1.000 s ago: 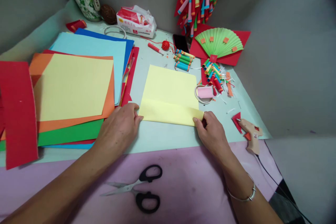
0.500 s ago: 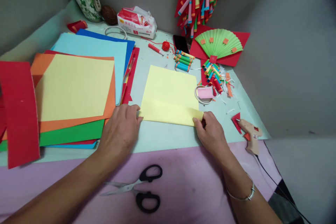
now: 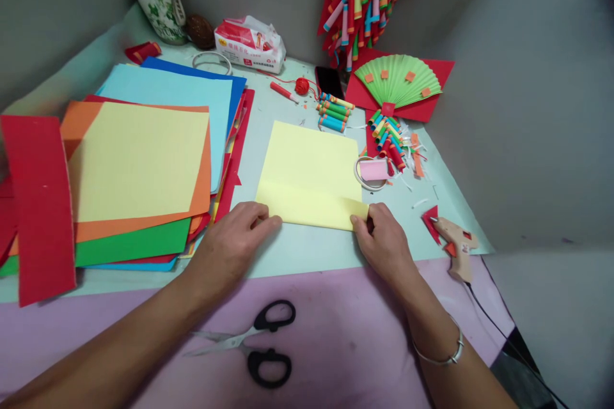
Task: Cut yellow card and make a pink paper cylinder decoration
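A pale yellow sheet of paper (image 3: 314, 160) lies on the table, its near edge folded up into a strip. At the strip's left end, my left hand (image 3: 240, 233) is closed with thumb and fingers on the near corner. My right hand (image 3: 381, 236) pinches the right end of the fold, where the strip lifts slightly. Below the paper, black-handled scissors (image 3: 249, 342) lie with their blades apart. Left of my left hand sits a stack of coloured paper topped by a yellow sheet (image 3: 144, 160).
A glue gun (image 3: 458, 243) with a cord lies at the right. Behind the sheet are small paper rolls (image 3: 334, 112), a tape ring (image 3: 357, 176), a phone (image 3: 329, 82) and a tissue pack (image 3: 250, 45). A green paper fan (image 3: 398, 80) stands at the back right.
My left hand has shifted a little to the right along the folded edge, its thumb now farther along the strip. My right hand keeps its pinch almost in place.
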Action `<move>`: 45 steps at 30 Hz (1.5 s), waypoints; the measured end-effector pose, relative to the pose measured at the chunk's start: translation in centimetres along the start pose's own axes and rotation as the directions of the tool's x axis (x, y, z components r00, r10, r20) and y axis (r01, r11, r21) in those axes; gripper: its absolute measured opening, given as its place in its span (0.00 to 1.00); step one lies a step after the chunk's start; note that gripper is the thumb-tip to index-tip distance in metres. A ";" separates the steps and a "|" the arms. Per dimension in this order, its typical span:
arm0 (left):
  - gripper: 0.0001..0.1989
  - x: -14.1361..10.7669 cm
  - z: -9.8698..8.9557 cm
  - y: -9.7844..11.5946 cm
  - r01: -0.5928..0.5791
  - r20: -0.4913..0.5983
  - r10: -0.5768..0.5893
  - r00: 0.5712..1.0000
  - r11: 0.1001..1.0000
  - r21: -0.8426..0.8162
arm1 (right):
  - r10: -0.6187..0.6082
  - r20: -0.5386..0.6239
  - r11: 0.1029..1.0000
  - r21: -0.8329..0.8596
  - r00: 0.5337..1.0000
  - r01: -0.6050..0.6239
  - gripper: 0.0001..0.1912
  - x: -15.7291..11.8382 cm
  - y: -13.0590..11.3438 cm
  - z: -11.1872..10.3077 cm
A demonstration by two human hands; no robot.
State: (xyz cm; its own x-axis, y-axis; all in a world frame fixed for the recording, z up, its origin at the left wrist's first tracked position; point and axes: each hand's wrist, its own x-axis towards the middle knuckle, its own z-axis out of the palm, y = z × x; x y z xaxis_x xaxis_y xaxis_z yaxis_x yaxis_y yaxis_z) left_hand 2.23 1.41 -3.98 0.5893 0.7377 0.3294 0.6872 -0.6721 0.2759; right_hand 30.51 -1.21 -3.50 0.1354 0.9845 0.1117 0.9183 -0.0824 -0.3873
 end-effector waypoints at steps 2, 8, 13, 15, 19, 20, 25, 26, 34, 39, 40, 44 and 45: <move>0.16 -0.1 0.0 0.0 -0.016 -0.009 0.016 1.000 1.000 -0.007 | 0.000 0.002 1.000 0.000 1.000 0.000 0.14 0.0 0.0 0.0; 0.18 -0.4 0.3 -0.3 -0.014 -0.007 0.013 1.000 1.000 -0.017 | 0.007 0.010 1.000 0.003 1.000 -0.007 0.14 0.0 -0.1 0.0; 0.19 -0.6 0.3 -0.3 -0.010 -0.006 0.010 1.000 1.000 0.004 | 0.002 0.007 1.000 0.004 1.000 -0.002 0.14 0.0 0.0 0.0; 0.20 -0.5 0.2 -0.1 -0.014 -0.004 0.014 1.000 1.000 0.021 | 0.001 0.005 1.000 0.003 1.000 -0.001 0.14 0.0 0.0 0.0; 0.19 -0.4 0.1 0.1 -0.032 0.019 0.031 0.999 0.998 0.050 | 0.009 0.015 1.000 0.004 1.000 -0.009 0.14 0.1 0.0 -0.1; 0.19 -0.4 0.2 0.1 -0.040 0.022 0.039 0.999 0.998 0.057 | 0.011 0.017 1.000 0.004 1.000 -0.012 0.14 0.1 -0.1 -0.1; 0.19 -0.5 -0.1 0.2 -0.090 0.002 0.091 0.996 0.985 0.148 | 0.018 0.019 1.000 -0.005 1.000 -0.018 0.14 0.0 -0.1 -0.1; 0.19 -0.5 -0.2 0.3 -0.102 0.004 0.102 0.995 0.979 0.177 | 0.018 0.018 1.000 -0.008 1.000 -0.018 0.14 0.0 -0.1 -0.1; 0.25 -0.8 -0.2 1.2 -0.206 0.096 0.186 0.978 0.936 0.285 | 0.028 0.016 1.000 -0.004 0.999 -0.027 0.13 0.0 -0.2 -0.1; 0.28 -1.3 0.1 1.6 -0.166 0.113 0.137 0.984 0.935 0.313 | 0.023 -0.017 1.000 0.010 1.000 -0.023 0.14 -0.1 -0.2 0.0; 0.28 -1.3 0.1 1.7 -0.157 0.113 0.128 0.985 0.938 0.310 | 0.023 -0.023 1.000 0.013 0.999 -0.023 0.14 -0.1 -0.2 0.0; 0.25 -1.0 0.2 2.3 -0.090 0.110 0.059 0.992 0.949 0.302 | 0.020 -0.043 1.000 0.018 0.999 -0.019 0.14 -0.1 -0.2 0.0; 0.24 -0.9 0.2 2.5 -0.073 0.106 0.043 0.993 0.950 0.304 | 0.018 -0.046 1.000 0.017 0.999 -0.018 0.14 -0.1 -0.2 0.0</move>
State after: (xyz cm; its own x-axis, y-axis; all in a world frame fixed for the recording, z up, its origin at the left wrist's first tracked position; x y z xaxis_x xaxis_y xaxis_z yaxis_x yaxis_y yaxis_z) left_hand 3.48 -0.93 -3.79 0.6597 0.7110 0.2433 0.7387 -0.6731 -0.0361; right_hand 30.28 -1.30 -3.43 0.1690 0.9747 0.1461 0.9093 -0.0970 -0.4048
